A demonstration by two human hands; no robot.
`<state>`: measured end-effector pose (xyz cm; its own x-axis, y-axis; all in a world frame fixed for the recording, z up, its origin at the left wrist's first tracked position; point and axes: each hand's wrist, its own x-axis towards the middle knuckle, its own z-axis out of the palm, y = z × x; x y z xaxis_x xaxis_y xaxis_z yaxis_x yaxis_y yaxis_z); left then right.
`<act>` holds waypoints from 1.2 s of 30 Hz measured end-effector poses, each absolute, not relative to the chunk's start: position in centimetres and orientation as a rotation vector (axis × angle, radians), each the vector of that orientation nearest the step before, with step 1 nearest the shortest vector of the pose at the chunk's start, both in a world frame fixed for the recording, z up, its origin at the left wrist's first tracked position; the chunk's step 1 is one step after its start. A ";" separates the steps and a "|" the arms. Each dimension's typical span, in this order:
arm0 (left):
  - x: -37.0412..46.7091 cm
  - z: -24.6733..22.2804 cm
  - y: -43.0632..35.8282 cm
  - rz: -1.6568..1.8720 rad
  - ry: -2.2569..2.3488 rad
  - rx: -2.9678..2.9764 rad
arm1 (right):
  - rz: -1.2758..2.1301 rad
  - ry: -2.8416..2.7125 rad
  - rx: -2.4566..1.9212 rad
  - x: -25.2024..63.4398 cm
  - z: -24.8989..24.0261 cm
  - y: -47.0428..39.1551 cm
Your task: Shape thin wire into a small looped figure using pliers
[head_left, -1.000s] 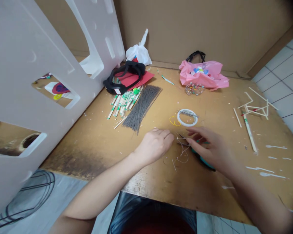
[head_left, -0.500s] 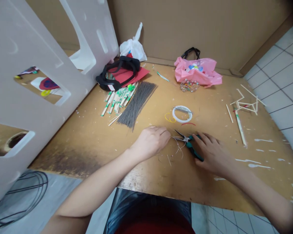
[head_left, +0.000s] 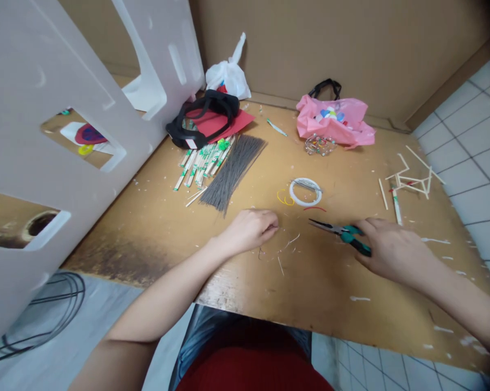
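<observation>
Long-nose pliers with green and black handles point left, their slim jaws closed or nearly so. My right hand grips them by the handles. My left hand is closed, thumb against curled fingers, over the middle of the table; whatever it may hold is hidden. Just right of and below it lie thin wire pieces, some curved. Beyond the hands are a white ring with short grey wires across it, a yellow wire coil and a short red wire.
A bundle of grey wires lies beside wrapped chopsticks, under a black strap. A pink bag and a beaded wire tangle sit at the back. A stick frame lies right; a white plastic panel stands left.
My right hand has drawn the pliers right, away from my left hand, and their jaws have come together. My left hand has shifted slightly left and stays closed.
</observation>
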<state>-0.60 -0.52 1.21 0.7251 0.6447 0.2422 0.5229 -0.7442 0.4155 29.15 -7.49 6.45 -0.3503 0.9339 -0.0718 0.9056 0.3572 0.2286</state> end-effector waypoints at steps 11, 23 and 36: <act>-1.0 1.5 -0.1 0.523 0.820 2.650 | 0.352 2.698 1.406 27.2 11.3 -4.3; -0.6 0.7 -0.1 0.515 0.858 2.569 | 0.510 2.542 1.247 22.3 9.3 -6.0; -0.4 -0.3 0.3 0.416 0.904 2.052 | 0.500 2.465 1.347 22.4 7.9 -7.7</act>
